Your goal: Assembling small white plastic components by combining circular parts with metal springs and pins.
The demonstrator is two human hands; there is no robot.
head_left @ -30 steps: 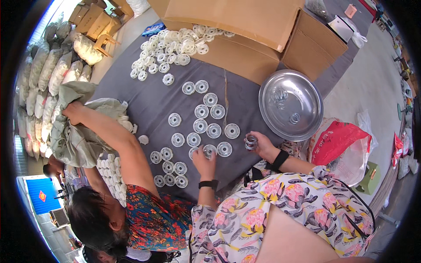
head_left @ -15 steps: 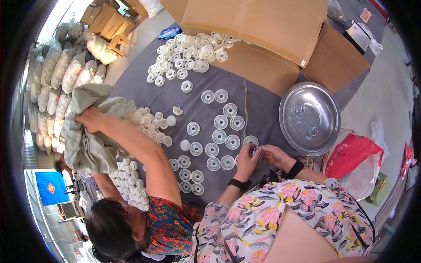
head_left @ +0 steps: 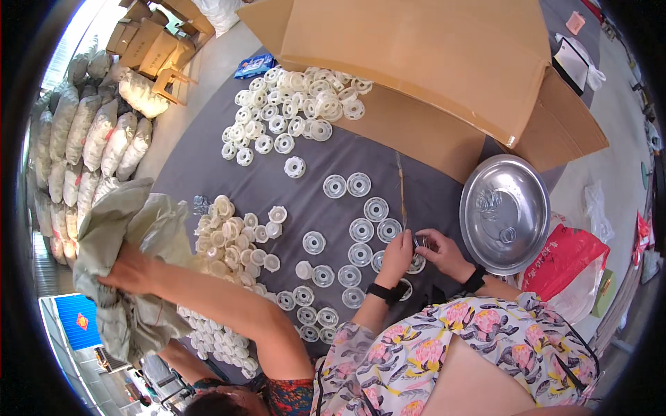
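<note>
My left hand (head_left: 397, 260) and my right hand (head_left: 444, 255) are close together over the dark table cover, both with curled fingers. A small piece of thin metal coil spring (head_left: 417, 241) shows between them, at my right fingertips. What my left fingers grip is hidden. Round clear-rimmed plastic discs (head_left: 361, 254) lie flat beside and under my hands, in loose rows. To the right stands a shiny metal basin (head_left: 485, 239) with a few thin wire coils (head_left: 489, 202) in it.
A co-worker's arm (head_left: 208, 291) reaches in at left, holding a grey-green woven sack (head_left: 132, 305) near a heap of white plastic caps (head_left: 232, 243). More white discs (head_left: 305, 97) are piled at the back beside a large cardboard box (head_left: 409, 55). A red bag (head_left: 565, 260) is beyond the basin.
The view has shifted a little. My hands stay together, with a glimpse of metal now showing between them. The co-worker's sack has swung lower and to the left.
</note>
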